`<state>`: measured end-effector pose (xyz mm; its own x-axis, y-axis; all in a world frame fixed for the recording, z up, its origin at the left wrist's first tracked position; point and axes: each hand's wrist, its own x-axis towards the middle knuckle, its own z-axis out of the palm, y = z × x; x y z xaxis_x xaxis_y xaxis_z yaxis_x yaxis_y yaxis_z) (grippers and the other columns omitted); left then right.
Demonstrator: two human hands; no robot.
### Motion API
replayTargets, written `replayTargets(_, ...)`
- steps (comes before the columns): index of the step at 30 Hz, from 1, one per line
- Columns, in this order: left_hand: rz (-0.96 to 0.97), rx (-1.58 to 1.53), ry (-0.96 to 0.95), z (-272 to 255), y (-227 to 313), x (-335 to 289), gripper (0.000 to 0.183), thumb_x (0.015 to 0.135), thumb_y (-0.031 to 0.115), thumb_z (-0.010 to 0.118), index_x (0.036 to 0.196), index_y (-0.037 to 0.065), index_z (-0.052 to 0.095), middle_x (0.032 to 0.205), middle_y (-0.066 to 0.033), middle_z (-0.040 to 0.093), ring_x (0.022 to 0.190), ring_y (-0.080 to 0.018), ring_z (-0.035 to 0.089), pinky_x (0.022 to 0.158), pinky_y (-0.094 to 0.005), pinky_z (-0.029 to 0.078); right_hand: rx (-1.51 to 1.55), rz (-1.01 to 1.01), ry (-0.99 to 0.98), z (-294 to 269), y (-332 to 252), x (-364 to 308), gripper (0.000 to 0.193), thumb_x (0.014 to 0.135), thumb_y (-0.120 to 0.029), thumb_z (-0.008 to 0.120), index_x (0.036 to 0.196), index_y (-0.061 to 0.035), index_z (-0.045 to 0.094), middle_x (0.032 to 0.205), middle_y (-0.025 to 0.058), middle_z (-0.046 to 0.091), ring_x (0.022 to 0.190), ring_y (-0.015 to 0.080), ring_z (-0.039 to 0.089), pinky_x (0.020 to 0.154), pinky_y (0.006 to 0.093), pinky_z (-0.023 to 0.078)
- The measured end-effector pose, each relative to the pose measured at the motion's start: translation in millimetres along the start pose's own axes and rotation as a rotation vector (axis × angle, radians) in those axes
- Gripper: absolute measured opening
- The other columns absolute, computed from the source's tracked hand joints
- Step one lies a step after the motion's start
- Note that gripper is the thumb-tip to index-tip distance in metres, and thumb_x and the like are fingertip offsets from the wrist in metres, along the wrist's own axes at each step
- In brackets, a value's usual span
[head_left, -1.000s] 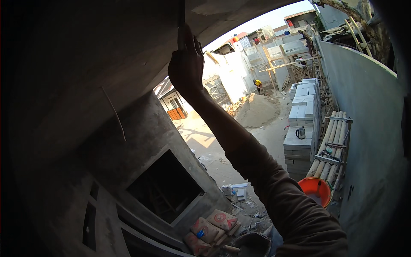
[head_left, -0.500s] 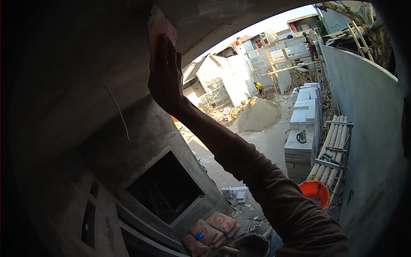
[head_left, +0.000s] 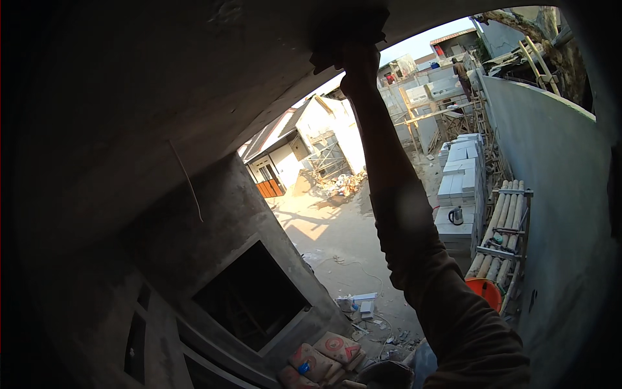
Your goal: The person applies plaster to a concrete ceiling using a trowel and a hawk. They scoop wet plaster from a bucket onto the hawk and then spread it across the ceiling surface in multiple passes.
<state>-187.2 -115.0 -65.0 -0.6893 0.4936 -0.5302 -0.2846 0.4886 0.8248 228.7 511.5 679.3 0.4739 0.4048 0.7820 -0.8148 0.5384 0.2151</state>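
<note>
"Where is the dark flat tool [head_left: 346,29]?"

"At the underside of the ceiling [head_left: 194,78], near its outer edge on the yard side. It looks to be up against the surface, though the shade hides whether all of it touches."

"And its long axis?"

"Slanting across the line of the arm, its far right end nearer the ceiling's edge. The tool lies just beyond the fingers, directly over the wrist."

"Which hand is at it?"

"The right hand [head_left: 360,65]; the left is out of sight. Its fingers seem closed on the tool, but they merge into the shadow, so how far they bend cannot be told."

"How is the arm posed?"

"Raised nearly straight towards the ceiling, the bare forearm [head_left: 382,149] leaning left from the rumpled brown sleeve [head_left: 447,292]."

"What lies farther out?"

"A pale cable [head_left: 187,180] hangs from the ceiling, well left of the hand. Stacked sacks [head_left: 337,350] lie far below the ceiling, and pale blocks [head_left: 461,168] stand piled out beyond its edge."
</note>
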Motion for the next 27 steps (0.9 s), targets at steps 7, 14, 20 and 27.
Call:
replayTargets(7, 0.012, -0.01, -0.005, 2.3, 2.2, 1.1, 0.073, 0.092, 0.061, 0.056, 0.144, 0.011, 0.044, 0.119, -0.0094, 0.062, 0.093, -0.0176, 0.062, 0.076, -0.0349, 0.046, -0.098, -0.196, -0.01, 57.0, -17.0, -40.0, 0.009, 0.093, -0.012, 0.058, 0.087, -0.0052, 0.058, 0.067, 0.0007, 0.057, 0.056, 0.0111, 0.056, 0.052, 0.0256, 0.045)
replayTargets(14, 0.02, -0.026, -0.003, 4.1, -0.3, 0.6, 0.072, 0.092, 0.059, 0.056, 0.144, 0.011, 0.044, 0.117, -0.009, 0.062, 0.092, -0.0171, 0.061, 0.075, -0.034, 0.045, -0.841, -0.563, 0.097, 123.1, -27.5, -95.1, 0.043, 0.081, 0.002, 0.052, 0.124, 0.0027, 0.052, 0.105, 0.0235, 0.061, 0.1, 0.0404, 0.06, 0.088, 0.047, 0.048)
replayTargets(20, 0.028, -0.042, 0.004, 9.5, -0.5, -1.2, 0.071, 0.093, 0.058, 0.055, 0.144, 0.01, 0.044, 0.116, -0.0086, 0.062, 0.09, -0.0167, 0.061, 0.073, -0.0333, 0.045, -1.023, -0.746, -0.096, 147.8, -14.1, -165.5, 0.069, 0.08, 0.007, 0.053, 0.145, 0.0059, 0.033, 0.137, 0.0281, 0.045, 0.111, 0.045, 0.051, 0.09, 0.0509, 0.046)
replayTargets(27, 0.044, -0.059, 0.003, 15.3, 2.4, 1.9, 0.069, 0.093, 0.056, 0.055, 0.144, 0.01, 0.044, 0.114, -0.0082, 0.062, 0.088, -0.0162, 0.06, 0.072, -0.0325, 0.044, -1.373, -0.682, -0.205, 93.6, -1.8, -166.6, 0.072, 0.084, 0.005, 0.051, 0.149, 0.0119, 0.022, 0.148, 0.0354, 0.031, 0.134, 0.0459, 0.039, 0.104, 0.0517, 0.036)
